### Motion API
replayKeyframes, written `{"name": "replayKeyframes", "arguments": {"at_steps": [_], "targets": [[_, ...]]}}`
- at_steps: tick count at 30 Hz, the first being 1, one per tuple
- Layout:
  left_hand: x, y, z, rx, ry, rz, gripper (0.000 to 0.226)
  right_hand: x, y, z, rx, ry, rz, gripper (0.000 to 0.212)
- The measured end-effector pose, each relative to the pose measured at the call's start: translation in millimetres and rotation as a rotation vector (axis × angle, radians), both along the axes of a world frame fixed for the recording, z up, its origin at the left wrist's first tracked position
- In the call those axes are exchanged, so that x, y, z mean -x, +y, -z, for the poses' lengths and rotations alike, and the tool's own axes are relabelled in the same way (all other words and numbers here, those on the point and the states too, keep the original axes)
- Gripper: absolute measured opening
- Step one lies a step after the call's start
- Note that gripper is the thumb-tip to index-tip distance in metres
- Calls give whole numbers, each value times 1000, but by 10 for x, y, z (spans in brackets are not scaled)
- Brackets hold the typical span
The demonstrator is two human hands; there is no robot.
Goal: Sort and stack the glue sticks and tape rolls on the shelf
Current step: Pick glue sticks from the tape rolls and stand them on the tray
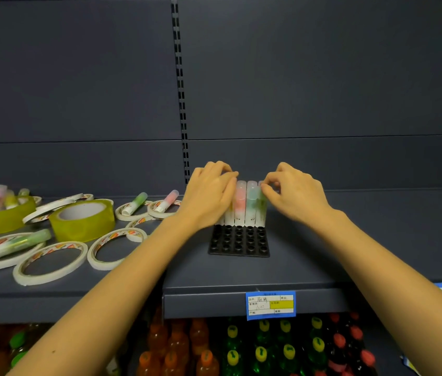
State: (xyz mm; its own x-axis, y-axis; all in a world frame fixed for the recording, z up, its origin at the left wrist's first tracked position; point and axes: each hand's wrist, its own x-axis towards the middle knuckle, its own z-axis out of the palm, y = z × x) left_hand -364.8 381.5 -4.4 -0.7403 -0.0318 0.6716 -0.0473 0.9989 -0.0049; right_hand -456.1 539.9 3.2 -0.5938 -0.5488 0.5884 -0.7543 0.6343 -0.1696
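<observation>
A black holder tray (pixel 239 245) with round sockets sits on the grey shelf (pixel 241 275). Several glue sticks stand upright in its back row, among them a pink one (pixel 240 204) and a green one (pixel 251 203). My left hand (pixel 209 194) rests curled against the left end of the row, hiding the sticks there. My right hand (pixel 293 192) pinches the top of the rightmost glue stick (pixel 262 210). Loose glue sticks (pixel 134 204) and thin white tape rolls (pixel 51 263) lie to the left, with two wide yellow tape rolls (pixel 82 219).
A slotted upright (pixel 180 90) divides the dark back panel. A blue price label (pixel 270 305) hangs on the shelf's front edge. Below stand rows of bottles (pixel 263 346) with orange, yellow and red caps. The shelf right of the tray is bare.
</observation>
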Motion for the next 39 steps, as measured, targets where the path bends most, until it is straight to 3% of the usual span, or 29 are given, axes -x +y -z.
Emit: {"name": "replayKeyframes", "arguments": {"at_steps": [4,7,11,21,28,33,39], "targets": [[-256,-248,-66,-86,27,-34,33,-84,-86,-124,-70,119,65,46],[-522,-497,-64,-126,14,-104,29,-223,-220,-154,-5,192,29,41],[-968,-856,-53,-224,42,-223,26,-543,-575,-160,115,90,-158,27],[-2219,-1932,10,-337,60,-393,23,-1575,-1784,-124,49,-90,-397,17],[-2857,-2643,24,-323,14,-416,21,-2112,-2568,10,-155,-164,-491,21],[-3085,-3036,98,-325,-19,-350,21,-2295,-2911,152,-365,-21,-446,36],[-3145,-3382,126,-351,1,-309,23,-2351,-3044,185,-475,41,-384,34]]}}
